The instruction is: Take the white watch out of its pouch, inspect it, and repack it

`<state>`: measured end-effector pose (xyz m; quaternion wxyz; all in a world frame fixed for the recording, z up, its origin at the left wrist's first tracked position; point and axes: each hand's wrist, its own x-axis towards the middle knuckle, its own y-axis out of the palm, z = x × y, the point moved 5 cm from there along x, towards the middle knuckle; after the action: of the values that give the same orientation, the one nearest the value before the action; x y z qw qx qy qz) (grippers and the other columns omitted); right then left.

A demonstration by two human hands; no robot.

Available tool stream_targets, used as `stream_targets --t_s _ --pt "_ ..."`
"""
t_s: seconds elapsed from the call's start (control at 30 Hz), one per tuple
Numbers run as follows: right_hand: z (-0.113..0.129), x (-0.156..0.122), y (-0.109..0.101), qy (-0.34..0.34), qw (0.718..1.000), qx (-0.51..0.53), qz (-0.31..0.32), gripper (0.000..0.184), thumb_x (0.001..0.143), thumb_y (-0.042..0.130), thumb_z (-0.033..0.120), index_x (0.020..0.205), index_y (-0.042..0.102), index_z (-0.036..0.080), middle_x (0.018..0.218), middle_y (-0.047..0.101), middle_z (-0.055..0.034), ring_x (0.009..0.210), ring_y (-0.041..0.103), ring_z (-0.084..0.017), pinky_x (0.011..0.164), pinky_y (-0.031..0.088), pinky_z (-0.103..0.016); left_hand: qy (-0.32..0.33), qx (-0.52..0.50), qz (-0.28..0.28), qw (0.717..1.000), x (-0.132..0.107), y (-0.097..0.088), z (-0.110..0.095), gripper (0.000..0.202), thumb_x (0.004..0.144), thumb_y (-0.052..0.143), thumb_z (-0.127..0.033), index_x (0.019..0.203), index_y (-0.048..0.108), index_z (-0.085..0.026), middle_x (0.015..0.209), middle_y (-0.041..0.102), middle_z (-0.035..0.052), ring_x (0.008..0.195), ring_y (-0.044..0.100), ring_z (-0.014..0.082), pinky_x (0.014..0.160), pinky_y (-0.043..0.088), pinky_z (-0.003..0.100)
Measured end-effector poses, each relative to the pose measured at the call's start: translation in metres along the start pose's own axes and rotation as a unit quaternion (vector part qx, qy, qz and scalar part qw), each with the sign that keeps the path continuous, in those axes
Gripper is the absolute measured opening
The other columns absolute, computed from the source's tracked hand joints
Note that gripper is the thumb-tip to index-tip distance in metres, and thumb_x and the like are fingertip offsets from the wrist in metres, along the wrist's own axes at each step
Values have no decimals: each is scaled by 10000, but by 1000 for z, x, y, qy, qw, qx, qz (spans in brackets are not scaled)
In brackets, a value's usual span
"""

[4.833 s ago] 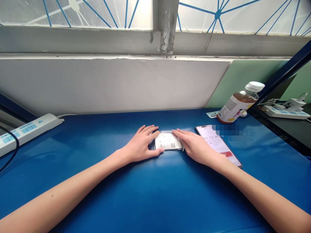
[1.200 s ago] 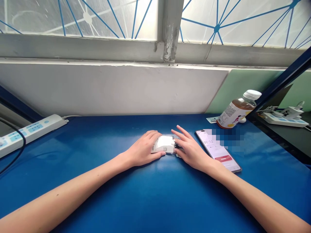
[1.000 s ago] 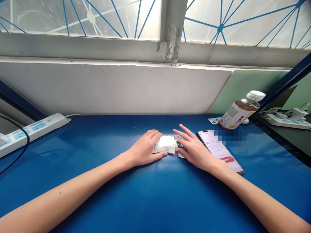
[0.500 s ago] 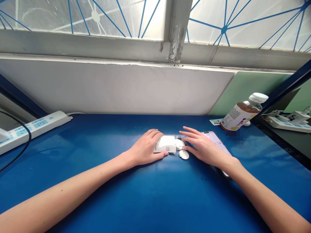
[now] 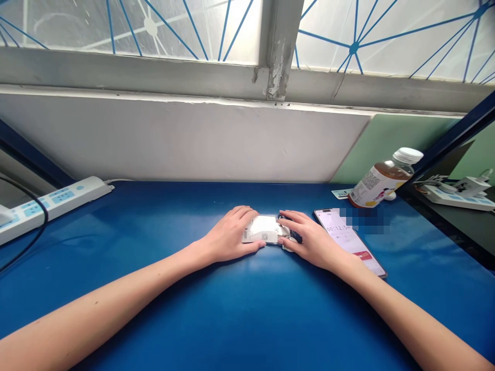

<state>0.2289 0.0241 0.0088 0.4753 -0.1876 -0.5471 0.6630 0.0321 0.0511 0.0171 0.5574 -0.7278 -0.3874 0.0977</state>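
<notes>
A small white packet (image 5: 263, 230) with a printed label lies on the blue table (image 5: 240, 309) between my hands. My left hand (image 5: 228, 239) curls round its left end, thumb along the near edge and fingers over the top. My right hand (image 5: 311, 239) presses against its right end, fingers bent around crinkled clear wrapping and a small white piece there. What lies under the right fingers is partly hidden.
A phone (image 5: 350, 241) with a running timer lies just right of my right hand. A drink bottle (image 5: 381, 178) leans at the back right beside a small card (image 5: 340, 194). A white power strip (image 5: 50, 198) sits at the left edge, another (image 5: 458, 196) at the far right.
My right hand has come back from over the phone to the packet's right end and closed on it. The small white round piece seen beside the packet is now under its fingers.
</notes>
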Motion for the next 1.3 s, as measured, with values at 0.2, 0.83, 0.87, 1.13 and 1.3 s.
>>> stream_targets --t_s 0.2,0.83,0.87,1.13,1.3 --pt "6 -3 -10 11 999 -41 28 402 910 574 402 1256 621 202 1311 631 -151 1211 577 -327 972 515 -505 -1 10 -1 1000 1 -1 -2 509 825 671 -477 1208 543 -166 1243 586 146 1221 500 330 1030 436 474" --pt "11 -2 -24 35 996 -49 59 229 832 584 296 1016 671 191 1174 689 -128 981 669 -297 827 541 -416 2 -3 -2 1000 -1 0 1 515 859 636 -497 1264 559 -188 1268 571 166 1220 507 344 1019 447 498" --pt "11 -2 -23 30 997 -51 58 265 836 584 300 1060 672 190 1200 682 -130 1027 659 -306 854 539 -425 2 -4 -3 1000 -1 0 1 511 861 633 -494 1264 557 -189 1265 573 164 1220 507 343 1017 449 497" --pt "16 -3 -20 21 995 -81 60 212 900 515 274 1061 636 207 1212 669 -128 1043 652 -304 826 546 -424 3 -6 -23 1000 -1 -1 1 480 861 641 -474 1254 566 -210 1238 615 129 1222 513 336 1033 434 498" --pt "14 -2 -23 33 993 -78 79 97 923 483 225 908 579 228 1054 700 -91 925 668 -263 758 523 -374 -14 29 -24 999 0 -1 2 467 885 594 -494 1234 557 -186 1248 608 126 1255 475 351 1065 393 516"
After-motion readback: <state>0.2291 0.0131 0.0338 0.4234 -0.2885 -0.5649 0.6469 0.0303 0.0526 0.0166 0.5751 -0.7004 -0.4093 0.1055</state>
